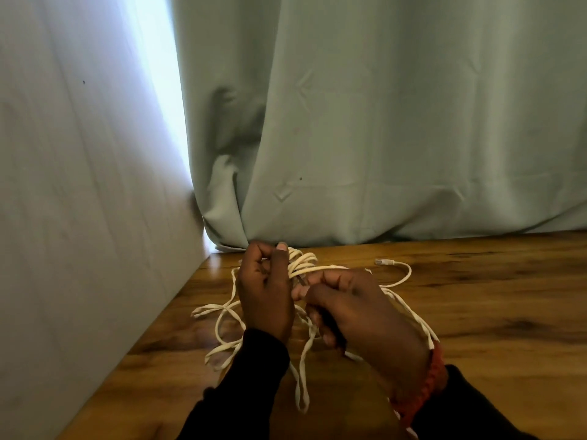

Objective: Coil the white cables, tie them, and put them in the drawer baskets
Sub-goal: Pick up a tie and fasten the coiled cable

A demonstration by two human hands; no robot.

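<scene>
Coiling under way — nothing tied or stored yet.

The left hand [265, 300] is closed around a small bundle of the thin white cable [303, 263] above the brown wooden counter [492, 312], while the right hand [359, 315] pinches a strand beside it; most loops sprawl loose on the counter, the clear plug end [384, 262] lies free — no drawer baskets in view.

Black long sleeves [254, 376]; an orange-red woven bracelet [425, 385] on the right wrist.

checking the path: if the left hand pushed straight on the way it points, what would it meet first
Probably the green curtain, whose hem sits just beyond the left hand and its bundle of white cable; depth is hard to judge from one view.
</scene>
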